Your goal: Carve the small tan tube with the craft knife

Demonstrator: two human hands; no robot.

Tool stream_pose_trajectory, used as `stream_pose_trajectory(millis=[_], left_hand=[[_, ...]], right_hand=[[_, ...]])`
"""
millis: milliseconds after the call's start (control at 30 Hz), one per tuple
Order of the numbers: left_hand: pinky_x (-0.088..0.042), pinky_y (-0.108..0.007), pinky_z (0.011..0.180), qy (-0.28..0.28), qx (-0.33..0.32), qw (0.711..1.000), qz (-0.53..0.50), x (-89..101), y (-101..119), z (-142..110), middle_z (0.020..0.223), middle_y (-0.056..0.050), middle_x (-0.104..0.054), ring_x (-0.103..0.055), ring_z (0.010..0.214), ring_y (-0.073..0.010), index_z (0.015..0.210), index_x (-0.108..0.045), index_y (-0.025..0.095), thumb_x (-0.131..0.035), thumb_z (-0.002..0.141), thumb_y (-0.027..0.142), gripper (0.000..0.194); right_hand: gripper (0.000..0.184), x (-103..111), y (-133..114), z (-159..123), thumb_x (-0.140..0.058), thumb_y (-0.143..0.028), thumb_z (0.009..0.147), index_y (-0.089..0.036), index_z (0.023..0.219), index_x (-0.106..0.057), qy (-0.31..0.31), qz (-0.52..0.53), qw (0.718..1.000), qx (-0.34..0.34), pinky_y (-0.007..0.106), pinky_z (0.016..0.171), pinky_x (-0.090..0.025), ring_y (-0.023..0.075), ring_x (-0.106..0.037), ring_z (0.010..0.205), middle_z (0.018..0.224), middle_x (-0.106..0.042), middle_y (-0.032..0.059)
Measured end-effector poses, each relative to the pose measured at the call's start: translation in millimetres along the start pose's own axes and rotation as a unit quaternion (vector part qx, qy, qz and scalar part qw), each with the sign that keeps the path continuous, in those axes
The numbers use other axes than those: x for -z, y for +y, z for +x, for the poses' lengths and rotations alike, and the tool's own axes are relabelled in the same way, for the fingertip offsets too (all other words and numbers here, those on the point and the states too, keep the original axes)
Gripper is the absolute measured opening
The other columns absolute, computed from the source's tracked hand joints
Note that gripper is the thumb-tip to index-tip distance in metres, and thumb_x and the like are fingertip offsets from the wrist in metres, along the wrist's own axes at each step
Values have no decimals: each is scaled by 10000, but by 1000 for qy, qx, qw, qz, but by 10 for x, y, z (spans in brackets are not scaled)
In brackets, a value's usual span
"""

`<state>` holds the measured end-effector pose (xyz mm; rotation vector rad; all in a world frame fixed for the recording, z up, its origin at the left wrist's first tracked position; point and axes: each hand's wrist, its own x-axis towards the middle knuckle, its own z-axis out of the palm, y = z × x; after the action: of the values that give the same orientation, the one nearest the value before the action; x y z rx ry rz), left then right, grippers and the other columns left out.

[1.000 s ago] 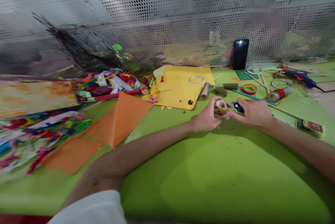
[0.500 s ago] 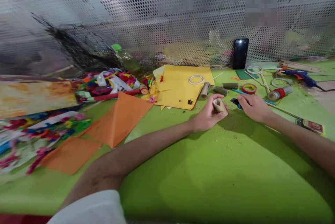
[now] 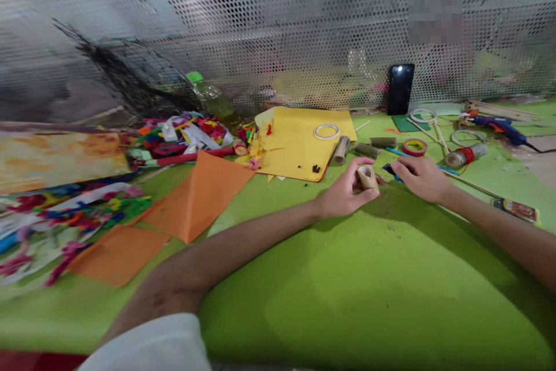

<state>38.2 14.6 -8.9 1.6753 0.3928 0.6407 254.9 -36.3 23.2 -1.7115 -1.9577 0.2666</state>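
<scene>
My left hand (image 3: 347, 188) is closed round a short hollow bamboo piece (image 3: 367, 176), holding it just above the green table (image 3: 369, 290) with the open end toward me. To its right, my right hand (image 3: 420, 177) rests on the table with fingers closed on a blue-and-black cutter (image 3: 390, 170), whose tip sticks out on the left of the hand. The two hands are a few centimetres apart. Fine shavings lie on the table below them.
Behind the hands lie more bamboo pieces (image 3: 341, 149), a yellow sheet (image 3: 299, 142) with a white tape ring (image 3: 326, 131), a red tape roll (image 3: 414, 146), a blue glue gun (image 3: 499, 126) and a black phone (image 3: 400, 88) against the perforated screen. Orange paper (image 3: 200, 197) and coloured scraps lie left.
My right hand has pulled away from the bamboo piece to the right with the cutter. My left hand has turned the bamboo piece slightly and keeps its hold.
</scene>
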Motion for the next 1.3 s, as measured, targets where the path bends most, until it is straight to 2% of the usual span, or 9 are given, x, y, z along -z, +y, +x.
stream_pose_trajectory(millis=[100,200,267,333,467,600,833,1000,1300], left_hand=[[-523,-376,904,-1,18,1000,11,-5,3,23,1126,-125,-631,-657,966,-185,1279,-383,187,-697,843,422,587],[-538,-354,815,10,49,998,36,0,-5,42,1109,-128,-628,-656,940,-196,1291,-395,169,-644,860,515,606],[-539,-352,784,15,59,996,60,7,-7,49,1099,-125,-630,-655,930,-199,1303,-397,170,-586,887,552,595],[-535,-369,824,15,59,995,75,12,-2,50,1103,-123,-639,-654,966,-206,1292,-407,171,-571,895,559,579],[-524,-382,866,25,67,993,93,11,26,45,1081,-107,-647,-652,974,-205,1237,-434,166,-646,849,543,581],[-526,-356,832,33,79,993,77,-4,11,50,1022,-89,-648,-656,935,-196,1180,-460,159,-715,799,514,580],[-517,-385,918,22,63,997,49,-7,-64,71,1139,-135,-661,-654,1039,-221,1242,-511,139,-753,763,500,647],[-506,-380,939,-1,56,998,37,25,-79,61,1184,-143,-638,-637,1069,-220,1275,-510,144,-692,810,539,637],[-502,-372,898,8,43,996,83,27,-61,52,1143,-138,-627,-616,1033,-220,1247,-507,140,-617,859,572,591]], right_hand=[[475,-15,-2,-41,-383,-647,890,-226,735,-536,2,-18,1000,4,290,541,-266,150,-449,533,590,-533,-4],[494,-13,-39,-95,-423,-666,868,-206,932,-593,13,-79,996,28,294,566,-289,181,-521,593,687,-622,31],[560,-4,-82,-121,-389,-703,877,-198,999,-598,-4,-142,989,52,303,567,-281,213,-573,660,765,-665,64],[652,2,-135,-133,-368,-785,840,-201,1017,-597,-28,-197,978,61,309,553,-260,229,-598,685,870,-693,92],[752,-3,-236,-137,-359,-852,796,-192,1082,-575,-75,-264,959,72,311,555,-270,258,-639,755,1043,-688,136],[811,-19,-275,-135,-375,-898,744,-193,1102,-555,-83,-286,952,68,317,555,-301,276,-648,773,1061,-670,152],[791,-66,-229,-127,-396,-881,751,-186,1091,-563,-72,-281,954,74,312,558,-290,263,-644,763,1034,-671,144],[758,-83,-208,-121,-380,-858,779,-184,1067,-571,-57,-289,952,84,304,556,-255,250,-644,757,999,-680,136],[749,-65,-205,-126,-355,-856,789,-184,1041,-570,-47,-296,951,76,306,552,-227,242,-632,737,977,-678,131]])
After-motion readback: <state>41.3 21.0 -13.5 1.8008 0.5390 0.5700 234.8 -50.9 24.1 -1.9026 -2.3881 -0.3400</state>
